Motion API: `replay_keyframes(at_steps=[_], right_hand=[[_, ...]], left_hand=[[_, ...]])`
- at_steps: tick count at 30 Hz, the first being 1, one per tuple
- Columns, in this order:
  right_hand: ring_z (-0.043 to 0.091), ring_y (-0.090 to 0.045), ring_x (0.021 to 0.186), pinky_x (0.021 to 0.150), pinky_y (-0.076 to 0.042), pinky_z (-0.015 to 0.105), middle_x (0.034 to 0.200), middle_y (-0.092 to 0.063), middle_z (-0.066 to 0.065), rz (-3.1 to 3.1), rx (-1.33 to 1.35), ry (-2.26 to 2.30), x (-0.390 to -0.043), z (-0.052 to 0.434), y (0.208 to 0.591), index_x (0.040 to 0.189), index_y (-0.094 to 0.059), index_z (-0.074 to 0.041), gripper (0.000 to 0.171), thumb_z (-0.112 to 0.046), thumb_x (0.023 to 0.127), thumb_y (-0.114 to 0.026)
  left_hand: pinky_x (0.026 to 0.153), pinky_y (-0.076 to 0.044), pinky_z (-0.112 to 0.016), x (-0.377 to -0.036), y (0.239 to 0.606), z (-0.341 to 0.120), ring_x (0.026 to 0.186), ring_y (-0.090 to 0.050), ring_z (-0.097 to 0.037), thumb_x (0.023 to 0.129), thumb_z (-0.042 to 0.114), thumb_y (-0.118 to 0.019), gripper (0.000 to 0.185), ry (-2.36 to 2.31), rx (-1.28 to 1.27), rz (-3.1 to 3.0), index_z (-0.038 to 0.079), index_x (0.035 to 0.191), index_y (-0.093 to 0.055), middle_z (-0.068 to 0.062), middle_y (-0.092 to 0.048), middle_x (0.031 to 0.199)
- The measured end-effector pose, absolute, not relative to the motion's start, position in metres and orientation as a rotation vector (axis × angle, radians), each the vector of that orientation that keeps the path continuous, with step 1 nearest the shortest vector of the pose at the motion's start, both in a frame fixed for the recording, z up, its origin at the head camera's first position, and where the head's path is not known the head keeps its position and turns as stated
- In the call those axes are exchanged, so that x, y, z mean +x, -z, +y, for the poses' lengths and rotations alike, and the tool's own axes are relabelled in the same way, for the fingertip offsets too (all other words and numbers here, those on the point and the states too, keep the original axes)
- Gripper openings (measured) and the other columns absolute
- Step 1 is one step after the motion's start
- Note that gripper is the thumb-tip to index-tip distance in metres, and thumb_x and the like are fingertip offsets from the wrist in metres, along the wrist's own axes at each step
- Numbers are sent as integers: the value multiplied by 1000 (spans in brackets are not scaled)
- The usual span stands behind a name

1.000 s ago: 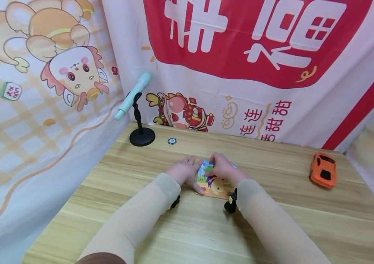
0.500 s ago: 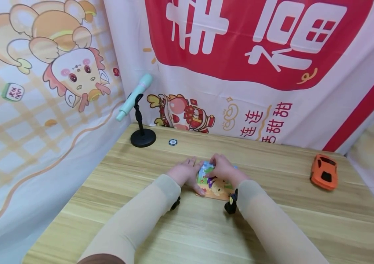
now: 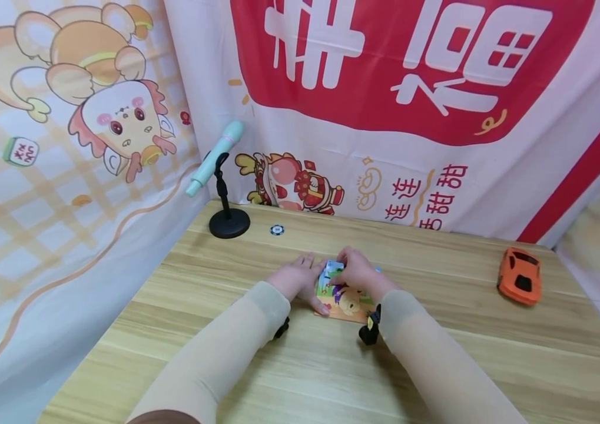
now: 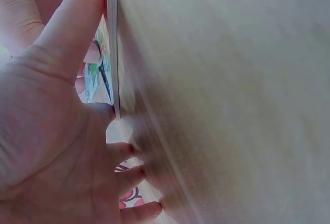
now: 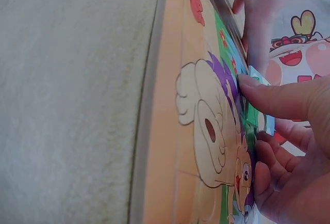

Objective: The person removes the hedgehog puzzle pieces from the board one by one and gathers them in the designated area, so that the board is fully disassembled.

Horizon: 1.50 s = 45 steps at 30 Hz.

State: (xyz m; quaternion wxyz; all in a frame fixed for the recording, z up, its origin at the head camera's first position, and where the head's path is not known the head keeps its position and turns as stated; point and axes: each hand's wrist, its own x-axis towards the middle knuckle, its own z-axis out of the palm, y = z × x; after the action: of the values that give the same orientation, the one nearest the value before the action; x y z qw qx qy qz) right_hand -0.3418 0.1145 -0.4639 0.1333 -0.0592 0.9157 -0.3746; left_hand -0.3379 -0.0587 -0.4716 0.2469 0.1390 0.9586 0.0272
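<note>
A cartoon picture puzzle board (image 3: 349,303) lies on the wooden table in front of me. My left hand (image 3: 298,280) rests at its left edge, fingers spread and mostly straight, thumb along the near left corner. In the left wrist view the fingertips (image 4: 149,211) touch the table beside the board. My right hand (image 3: 358,271) is over the board's far part and pinches a small blue-and-green puzzle piece (image 5: 261,115) between thumb and fingers. That piece stands tilted above the picture, near the far left corner. The right hand hides part of the board.
A mint microphone (image 3: 216,158) on a black stand (image 3: 229,223) stands at the back left, with a poker chip (image 3: 277,229) beside it. An orange toy car (image 3: 520,277) sits at the right. Printed cloth (image 3: 326,141) hangs behind the table.
The puzzle piece in my right fingers has shifted slightly and more of it shows at the far left corner. Both hands stay nearly in place; the head view has tilted a little.
</note>
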Motion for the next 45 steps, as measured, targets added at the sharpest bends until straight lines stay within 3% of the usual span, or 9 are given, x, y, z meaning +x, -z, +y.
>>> replay_keyframes(at_steps=[6,12,18,25,33,40,45], right_hand=[[27,-55,93,77,-50,37,105,-57,12,2639,-135,1191,-340,116,465,111,-55,-9,26,-10,92,-72],[26,-55,93,80,-48,37,102,-58,13,2593,-29,1416,-338,121,465,107,-59,-3,9,-7,100,-58],[26,-56,91,82,-49,39,103,-60,13,2474,51,1642,-336,144,459,110,-61,-2,14,-9,98,-60],[25,-56,91,85,-50,42,104,-60,14,2496,4,1664,-334,208,450,114,-59,5,22,-6,96,-60],[17,-54,72,63,-49,32,78,-59,1,2530,22,1617,-326,271,452,114,-58,14,25,-5,98,-59],[14,-56,70,62,-50,27,78,-62,-4,2517,195,1634,-319,291,465,114,-59,16,28,-5,95,-64],[14,-56,70,62,-50,25,79,-63,-1,2577,209,1616,-314,291,468,110,-58,18,26,0,93,-64]], left_hand=[[117,-15,-52,-334,470,-59,149,-1,-32,32,89,-67,152,-92,380,2630,35,159,-3,-7,6,165],[117,-13,-54,-332,468,-59,149,-2,-32,36,88,-69,150,-112,399,2651,35,159,-2,-8,4,165],[117,-12,-53,-324,459,-58,149,-3,-31,38,87,-70,148,-137,403,2661,33,159,-5,-7,2,165],[117,-13,-53,-314,446,-55,149,-5,-33,45,81,-74,142,-166,427,2671,29,160,-9,-9,-1,165],[117,-13,-53,-318,452,-60,149,-1,-31,41,85,-71,144,-147,403,2664,32,159,-8,-7,2,165],[117,-15,-52,-312,443,-61,149,-4,-33,52,79,-75,136,-168,409,2666,28,160,-10,-10,0,165],[118,-14,-50,-318,450,-60,149,-1,-31,48,84,-72,140,-146,408,2645,31,159,-6,-8,4,164]])
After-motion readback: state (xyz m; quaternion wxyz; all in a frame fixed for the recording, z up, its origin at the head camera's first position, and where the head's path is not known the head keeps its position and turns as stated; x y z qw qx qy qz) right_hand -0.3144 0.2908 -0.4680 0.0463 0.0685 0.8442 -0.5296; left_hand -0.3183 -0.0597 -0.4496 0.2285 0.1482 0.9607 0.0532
